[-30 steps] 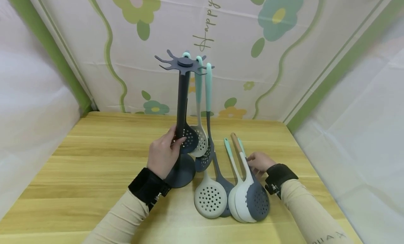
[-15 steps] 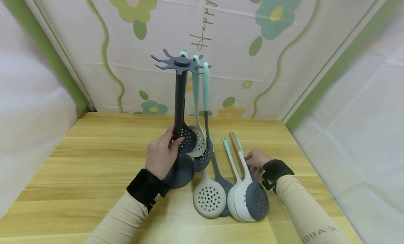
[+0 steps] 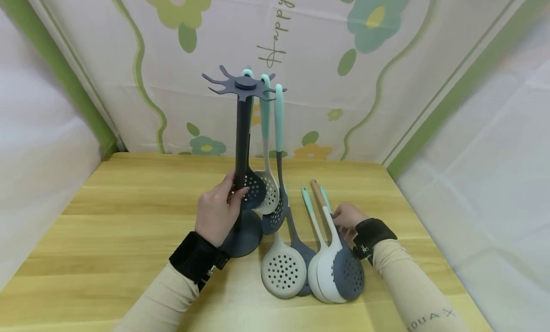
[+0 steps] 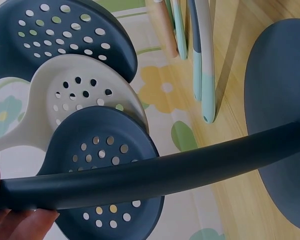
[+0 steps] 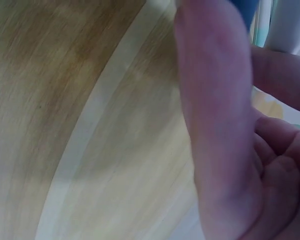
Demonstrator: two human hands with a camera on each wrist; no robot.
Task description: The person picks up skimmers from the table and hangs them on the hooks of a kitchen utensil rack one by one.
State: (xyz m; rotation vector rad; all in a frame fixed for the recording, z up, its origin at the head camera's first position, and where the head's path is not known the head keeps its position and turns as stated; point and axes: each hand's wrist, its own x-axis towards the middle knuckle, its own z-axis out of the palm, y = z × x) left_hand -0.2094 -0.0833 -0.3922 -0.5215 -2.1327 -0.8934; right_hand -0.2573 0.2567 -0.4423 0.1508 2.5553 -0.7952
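My left hand [image 3: 218,212] grips the dark pole [image 3: 242,141] of an upright utensil stand, above its round base [image 4: 285,125]. From the stand's hooked top [image 3: 245,83] hang a dark blue skimmer [image 3: 254,191], a beige skimmer [image 3: 270,193] and another dark blue skimmer [image 3: 275,220], all with mint handle ends. On the right, my right hand [image 3: 349,218] pinches the handle of a dark blue perforated skimmer [image 3: 350,277] that lies over a white ladle-like utensil [image 3: 330,277]. In the right wrist view the thumb [image 5: 220,110] hides most of that handle.
A beige skimmer [image 3: 283,274] lies in front of the stand, partly over a dark blue utensil [image 3: 302,255]. Beside them is a cream utensil with a mint handle [image 3: 308,201]. A flowered cloth [image 3: 318,46] rises behind the wooden table [image 3: 129,236].
The whole head view has drifted slightly, so things sit a little farther left. Both hands keep their holds, and no utensil has visibly moved on the table.
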